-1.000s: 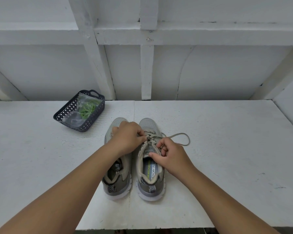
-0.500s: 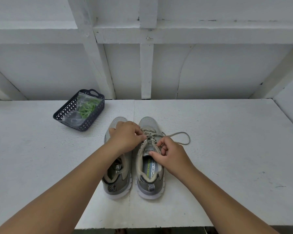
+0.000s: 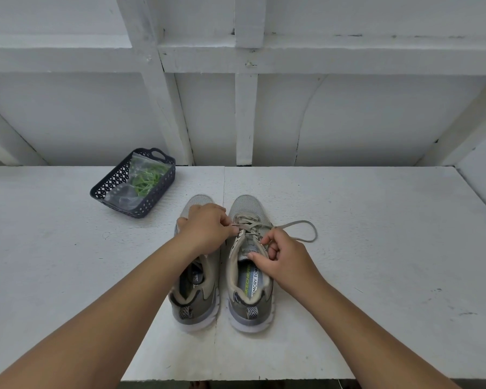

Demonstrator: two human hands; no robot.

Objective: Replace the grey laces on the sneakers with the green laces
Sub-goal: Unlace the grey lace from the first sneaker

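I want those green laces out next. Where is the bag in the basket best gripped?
Probably pinch the clear bag at its upper edge near the handle end of the basket, coming from above: the basket's top is open, its walls block the sides, and the bag lies slanted inside.

The left hand (image 3: 205, 233) hides the laced front of the left shoe (image 3: 194, 293), so its lacing cannot be seen; the forearm also crosses that shoe's opening at 9 o'clock. The right hand (image 3: 285, 261) hides the right shoe (image 3: 250, 287) along its upper rim at 3 o'clock, and where the grey lace (image 3: 300, 231) ends inside its curled fingers cannot be told. The insole print is partly hidden by the collar. In the basket (image 3: 155, 199), the green laces (image 3: 148, 178) sit in a clear bag, too small to count. Both forearms are cut off by the bottom edge, and the table (image 3: 376, 248) by both sides.
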